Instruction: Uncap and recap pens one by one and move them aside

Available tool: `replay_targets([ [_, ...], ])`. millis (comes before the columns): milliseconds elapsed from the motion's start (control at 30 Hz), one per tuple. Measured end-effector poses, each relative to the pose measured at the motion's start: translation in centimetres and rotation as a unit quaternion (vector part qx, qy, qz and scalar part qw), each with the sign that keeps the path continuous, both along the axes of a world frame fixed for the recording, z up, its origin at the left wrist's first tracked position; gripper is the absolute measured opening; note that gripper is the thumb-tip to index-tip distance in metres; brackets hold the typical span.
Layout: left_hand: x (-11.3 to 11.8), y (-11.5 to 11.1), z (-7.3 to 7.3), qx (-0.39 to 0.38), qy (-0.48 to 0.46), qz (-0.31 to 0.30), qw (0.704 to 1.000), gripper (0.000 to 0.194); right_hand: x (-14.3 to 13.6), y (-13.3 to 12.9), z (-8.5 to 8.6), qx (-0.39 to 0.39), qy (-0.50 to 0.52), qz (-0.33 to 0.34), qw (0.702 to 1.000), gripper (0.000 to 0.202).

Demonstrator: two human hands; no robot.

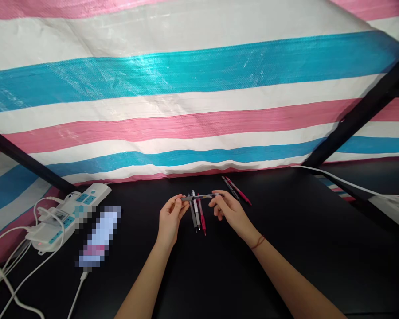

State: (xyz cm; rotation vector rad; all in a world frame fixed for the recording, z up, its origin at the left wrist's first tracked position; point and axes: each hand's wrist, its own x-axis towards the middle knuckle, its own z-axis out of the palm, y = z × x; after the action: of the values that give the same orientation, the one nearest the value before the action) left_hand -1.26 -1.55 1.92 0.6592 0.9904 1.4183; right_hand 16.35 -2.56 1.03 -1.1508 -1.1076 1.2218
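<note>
A dark pen with a clear section [202, 196] is held level between both hands. My left hand [171, 217] pinches its left end, and my right hand [228, 210] has its fingers closed on the right end. Beneath the pen, several pens lie side by side on the black table: a grey one [193, 217], a white one [196, 210] and a red one [202, 217]. Beyond my right hand lie a dark pen [231, 188] and a red pen [241, 192], slanting close together.
At the left, a white power strip [98, 192] with plugged-in cables rests on the black table [126, 248]. A blurred phone [101, 235] with a white cable lies beside it. Striped sheeting [186, 115] hangs behind, and another white device [392, 212] stands at the right.
</note>
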Motion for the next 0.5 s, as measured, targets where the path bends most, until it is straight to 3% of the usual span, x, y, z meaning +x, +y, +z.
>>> replay_targets([
  [233, -0.4, -0.1, 0.0, -0.020, 0.046, -0.064, 0.997, 0.022, 0.2, 0.2, 0.1, 0.010, 0.025, -0.036, 0.999, 0.043],
  [367, -0.8, 0.3, -0.3, 0.009, 0.156, -0.045, 0.987, 0.016, 0.4, 0.1, 0.4, 0.002, 0.045, -0.026, 0.999, 0.040],
  [500, -1.3, 0.3, -0.2, 0.071, 0.305, -0.039, 0.949, 0.012, 0.6, 0.3, 0.5, -0.038, 0.055, -0.024, 0.998, 0.041],
])
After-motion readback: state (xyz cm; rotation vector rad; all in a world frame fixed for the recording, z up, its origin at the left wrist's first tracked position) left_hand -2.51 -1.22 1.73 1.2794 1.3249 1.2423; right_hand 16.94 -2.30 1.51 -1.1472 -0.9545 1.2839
